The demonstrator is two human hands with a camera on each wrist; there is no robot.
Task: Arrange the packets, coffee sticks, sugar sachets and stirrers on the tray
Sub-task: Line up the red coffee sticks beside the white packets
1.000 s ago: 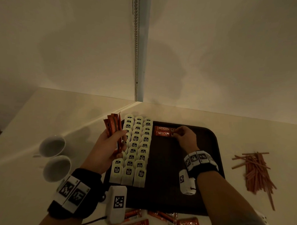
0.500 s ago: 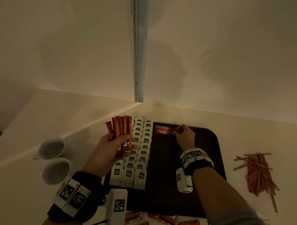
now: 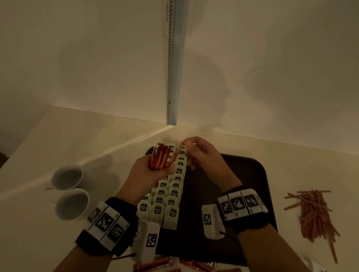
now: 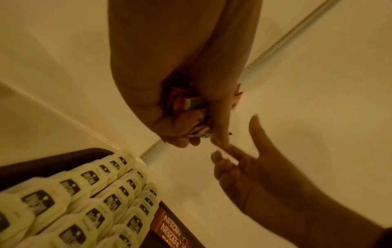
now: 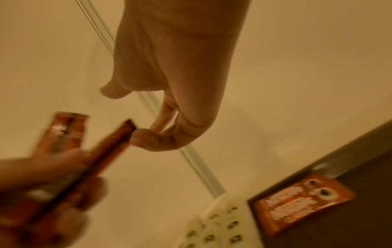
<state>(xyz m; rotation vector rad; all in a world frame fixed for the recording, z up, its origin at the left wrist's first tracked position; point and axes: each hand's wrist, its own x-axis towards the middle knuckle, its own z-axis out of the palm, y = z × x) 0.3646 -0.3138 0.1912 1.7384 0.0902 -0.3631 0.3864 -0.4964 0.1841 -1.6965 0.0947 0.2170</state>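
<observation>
My left hand (image 3: 146, 175) grips a bundle of red coffee sticks (image 3: 159, 157) upright over the far end of the white packet rows (image 3: 168, 196). One coffee stick (image 5: 114, 144) juts out of the bundle toward my right hand (image 3: 204, 157). That hand hovers beside the bundle with thumb and fingers apart, and a fingertip (image 5: 146, 137) is at the stick's end. Two Nescafe sticks (image 5: 303, 204) lie side by side at the far edge of the dark tray (image 3: 250, 179), right of the packets. In the head view my right hand hides them.
A loose pile of brown stirrers (image 3: 312, 213) lies on the counter right of the tray. Two white cups (image 3: 69, 189) stand to the left. More red coffee sticks (image 3: 190, 270) lie at the near edge. A wall corner rises just behind the tray.
My right hand has left the two sticks on the tray and moved left and up to the bundle. My left hand has carried the bundle rightward over the packets.
</observation>
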